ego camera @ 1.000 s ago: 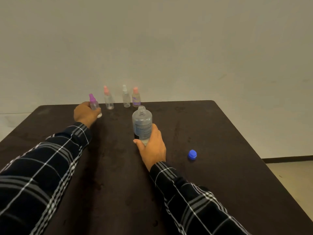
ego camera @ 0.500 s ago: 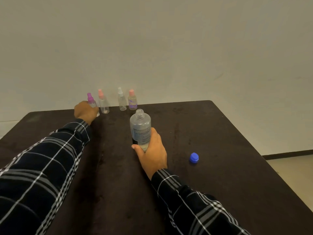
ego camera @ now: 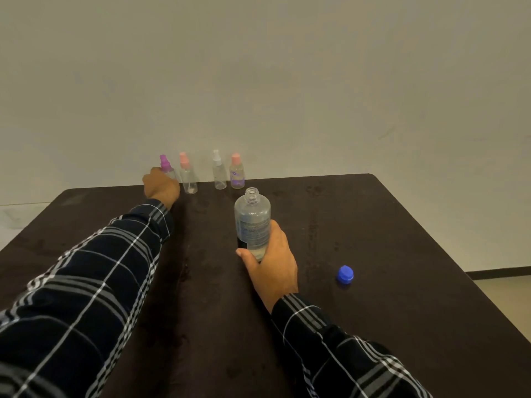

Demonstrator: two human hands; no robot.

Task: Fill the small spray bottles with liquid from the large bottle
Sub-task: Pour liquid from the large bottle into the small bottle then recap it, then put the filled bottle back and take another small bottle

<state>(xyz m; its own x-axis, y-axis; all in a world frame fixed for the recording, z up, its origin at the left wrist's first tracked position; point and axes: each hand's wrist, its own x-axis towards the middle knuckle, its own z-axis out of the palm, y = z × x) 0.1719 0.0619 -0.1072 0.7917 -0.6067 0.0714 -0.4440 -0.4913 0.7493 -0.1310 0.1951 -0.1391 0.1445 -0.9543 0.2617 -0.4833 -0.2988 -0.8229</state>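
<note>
Head view, right grip point(ego camera: 270, 267) holds large bottle point(ego camera: 253, 219)

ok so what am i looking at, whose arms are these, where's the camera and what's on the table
No machine here: a person wears one camera on the head, looking forward and down, so both sleeved arms enter from below. The right hand grips the large bottle, upright on the dark table with its neck open; a blue cap, likely its own, lies apart to the right. Four small spray bottles stand along the far edge. The left hand holds the purple-topped bottle; next come a pink-topped bottle, a white-topped bottle and a pink-capped bottle with a purple label.
</note>
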